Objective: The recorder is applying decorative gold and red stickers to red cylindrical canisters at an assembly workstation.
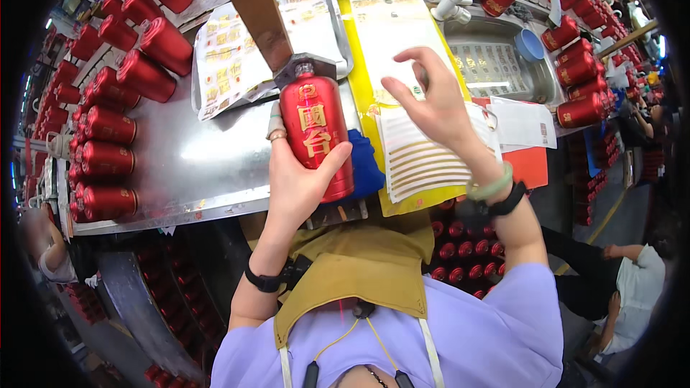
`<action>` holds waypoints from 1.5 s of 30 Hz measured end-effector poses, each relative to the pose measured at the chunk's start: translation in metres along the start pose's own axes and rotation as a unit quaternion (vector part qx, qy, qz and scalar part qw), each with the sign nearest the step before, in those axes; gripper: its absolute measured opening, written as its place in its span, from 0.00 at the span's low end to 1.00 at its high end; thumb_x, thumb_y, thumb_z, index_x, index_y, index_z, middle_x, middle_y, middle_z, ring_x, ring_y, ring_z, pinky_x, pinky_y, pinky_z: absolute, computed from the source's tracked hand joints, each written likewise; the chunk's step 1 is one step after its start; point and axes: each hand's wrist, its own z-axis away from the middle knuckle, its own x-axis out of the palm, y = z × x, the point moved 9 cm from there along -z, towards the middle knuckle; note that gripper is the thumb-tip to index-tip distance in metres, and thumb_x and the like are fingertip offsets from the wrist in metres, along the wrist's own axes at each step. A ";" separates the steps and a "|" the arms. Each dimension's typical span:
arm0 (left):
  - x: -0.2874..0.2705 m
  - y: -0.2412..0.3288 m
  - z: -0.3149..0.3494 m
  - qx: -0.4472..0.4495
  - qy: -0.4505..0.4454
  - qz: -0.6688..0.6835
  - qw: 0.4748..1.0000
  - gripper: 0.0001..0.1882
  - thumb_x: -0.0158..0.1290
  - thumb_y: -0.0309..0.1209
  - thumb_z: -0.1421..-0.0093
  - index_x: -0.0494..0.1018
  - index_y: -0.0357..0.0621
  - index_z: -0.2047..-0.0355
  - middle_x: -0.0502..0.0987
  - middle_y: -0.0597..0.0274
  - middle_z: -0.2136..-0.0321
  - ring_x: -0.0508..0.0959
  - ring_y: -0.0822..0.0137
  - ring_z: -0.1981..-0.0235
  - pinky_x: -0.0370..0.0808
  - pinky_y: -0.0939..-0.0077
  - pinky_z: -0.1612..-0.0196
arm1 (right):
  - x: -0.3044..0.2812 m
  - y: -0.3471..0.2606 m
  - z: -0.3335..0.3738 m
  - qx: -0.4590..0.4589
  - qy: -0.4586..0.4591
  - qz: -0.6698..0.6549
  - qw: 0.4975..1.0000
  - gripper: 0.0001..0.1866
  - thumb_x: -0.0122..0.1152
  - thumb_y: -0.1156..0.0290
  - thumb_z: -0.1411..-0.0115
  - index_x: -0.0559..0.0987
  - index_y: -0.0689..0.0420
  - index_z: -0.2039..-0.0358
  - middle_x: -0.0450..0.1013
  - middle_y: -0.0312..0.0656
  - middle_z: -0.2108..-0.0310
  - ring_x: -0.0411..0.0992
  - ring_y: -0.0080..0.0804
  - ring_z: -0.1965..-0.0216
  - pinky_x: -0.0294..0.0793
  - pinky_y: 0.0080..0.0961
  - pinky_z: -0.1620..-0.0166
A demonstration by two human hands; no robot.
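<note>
Left of the yellow board (399,206), 1 red bottle (314,126) is held by the left hand (296,183), its neck (305,72) and long axis directed forward, slightly leftward. Above the board, the right hand (438,108) is curved, thumb (402,95) parted.

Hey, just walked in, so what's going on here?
A person's left hand holds a red bottle with gold lettering, its neck at a dark metal bracket. The right hand is raised, fingers apart, seemingly empty, over white, gold-striped sheets on a yellow mat. More red bottles line the bench's left side.
</note>
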 end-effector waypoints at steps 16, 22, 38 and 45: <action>-0.056 -0.028 0.002 0.043 0.091 0.052 0.994 0.38 0.51 0.34 0.27 0.46 0.42 0.25 0.57 0.45 0.29 0.63 0.52 0.31 0.65 0.57 0.33 | 0.020 0.154 -0.076 0.102 -0.292 0.354 0.883 0.34 0.50 0.74 0.37 0.64 0.50 0.29 0.79 0.58 0.51 0.78 0.54 0.49 0.76 0.51 0.48; -0.050 -0.022 -0.006 0.032 0.090 0.071 0.993 0.37 0.51 0.37 0.27 0.46 0.43 0.25 0.57 0.47 0.28 0.65 0.53 0.31 0.66 0.58 0.34 | -0.043 0.206 -0.091 0.219 -0.172 0.336 0.900 0.30 0.62 0.49 0.38 0.81 0.63 0.48 0.81 0.58 0.58 0.81 0.54 0.53 0.79 0.46 0.50; -0.073 0.014 0.016 0.091 0.103 0.061 0.989 0.27 0.44 0.36 0.24 0.58 0.37 0.30 0.66 0.47 0.33 0.68 0.55 0.33 0.66 0.58 0.32 | -0.066 0.121 -0.069 0.136 -0.122 0.176 0.967 0.24 0.66 0.50 0.42 0.85 0.62 0.66 0.76 0.45 0.78 0.74 0.32 0.76 0.71 0.32 0.68; -0.007 0.089 0.004 0.217 -0.041 0.099 0.970 0.51 0.26 0.70 0.30 0.58 0.32 0.30 0.70 0.46 0.36 0.66 0.56 0.32 0.57 0.57 0.28 | 0.003 -0.103 -0.027 -0.036 -0.236 -0.136 0.962 0.18 0.65 0.57 0.35 0.82 0.63 0.68 0.63 0.29 0.83 0.58 0.16 0.78 0.57 0.23 0.75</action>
